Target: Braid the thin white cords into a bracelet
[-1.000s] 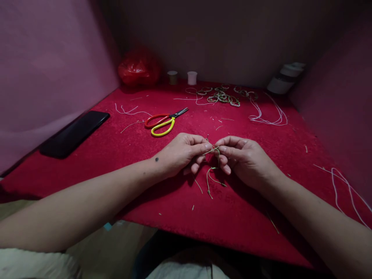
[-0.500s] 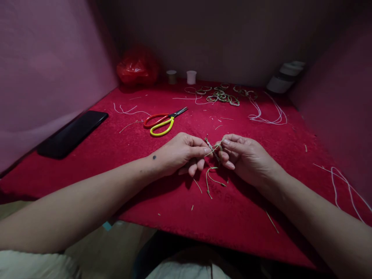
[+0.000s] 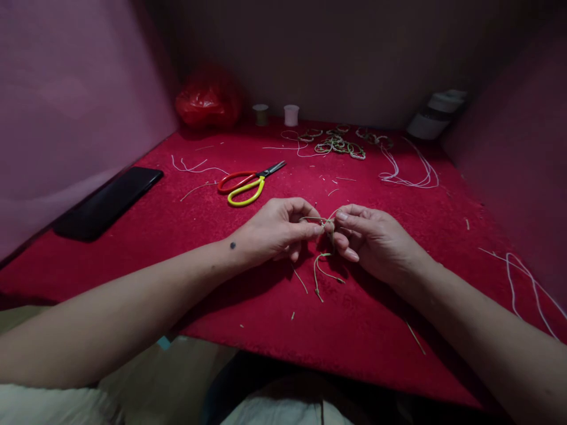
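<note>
My left hand and my right hand meet over the middle of the red cloth. Both pinch a thin green and pale knotted cord between thumb and fingers. The cord's loose ends hang down onto the cloth below my fingertips. A pair of scissors with one red and one yellow handle lies closed beyond my left hand.
A black phone lies at the left edge. A heap of finished knotted cords and loose white strings lie at the back. A red bag, two small spools and a white container stand by the back wall. More white string trails at the right.
My fingers have shifted on the cord; the left hand has pulled a strand leftward into a small loop. The short braided end that stood up between my hands no longer shows.
</note>
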Available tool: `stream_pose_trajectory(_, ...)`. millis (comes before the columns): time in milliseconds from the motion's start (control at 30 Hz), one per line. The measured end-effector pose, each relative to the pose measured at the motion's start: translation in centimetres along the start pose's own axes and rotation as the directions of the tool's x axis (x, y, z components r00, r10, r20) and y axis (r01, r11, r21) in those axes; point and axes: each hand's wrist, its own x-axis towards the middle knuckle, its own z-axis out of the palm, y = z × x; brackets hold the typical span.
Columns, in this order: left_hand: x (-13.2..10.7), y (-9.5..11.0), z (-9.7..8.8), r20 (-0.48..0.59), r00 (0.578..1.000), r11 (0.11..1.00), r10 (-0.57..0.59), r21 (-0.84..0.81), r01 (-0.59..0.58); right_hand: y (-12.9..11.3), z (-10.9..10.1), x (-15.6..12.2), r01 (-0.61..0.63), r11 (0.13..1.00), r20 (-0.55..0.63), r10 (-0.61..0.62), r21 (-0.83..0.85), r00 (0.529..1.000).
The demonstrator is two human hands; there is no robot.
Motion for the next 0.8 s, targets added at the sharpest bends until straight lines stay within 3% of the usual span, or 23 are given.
stream_pose_trajectory(200, -0.1, 0.2, 0.5, -0.026, 0.996, 0.996, 0.081, 0.039, -0.080, 0.0, 0.1, -0.1, -0.027, 0.999, 0.038, 0.029, -0.046, 0.999)
stream_pose_trajectory(533, -0.1, 0.0, -0.3, 0.070, 0.996, 0.994, -0.048, -0.095, 0.055, -0.3, 0.1, -0.1, -0.023, 0.995, -0.011, 0.022, -0.101, 1.000)
stream_pose_trajectory(700, 0.2, -0.4, -0.6, 0.114, 0.991, 0.983, -0.072, -0.159, 0.089, -0.6, -0.5, 0.3, 0.021, 0.988, -0.159, -0.045, -0.151, 0.986)
stream_pose_trajectory(800, 0.3, -0.4, -0.7, 0.123, 0.990, 0.981, -0.065, -0.172, 0.086, -1.3, -0.6, 0.2, 0.059, 0.963, -0.287, -0.137, -0.263, 0.948)
